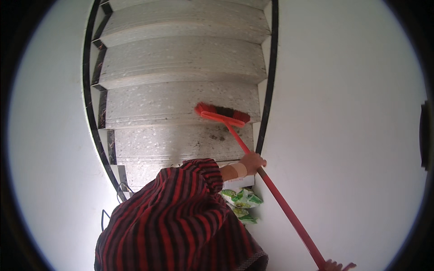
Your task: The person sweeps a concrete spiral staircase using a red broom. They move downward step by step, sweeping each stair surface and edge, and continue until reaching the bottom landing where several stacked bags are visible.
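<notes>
My left hand, with a pale band on its wrist, grips the middle of a red broom handle. At the lower right rim, my right hand is around the handle's upper end, partly cut off by the picture. The broom head is red plastic with red and black bristles. It lies across the front edge of a speckled stone stair step, towards its right side. Dark dirt spots mark the step just below the head. A striped red and black garment covers my arm and body.
White walls flank the stairs, with black-painted borders along both sides. Beside my left forearm are green and white plastic packages and a white box bearing writing. A thin dark frame stands at the lower left.
</notes>
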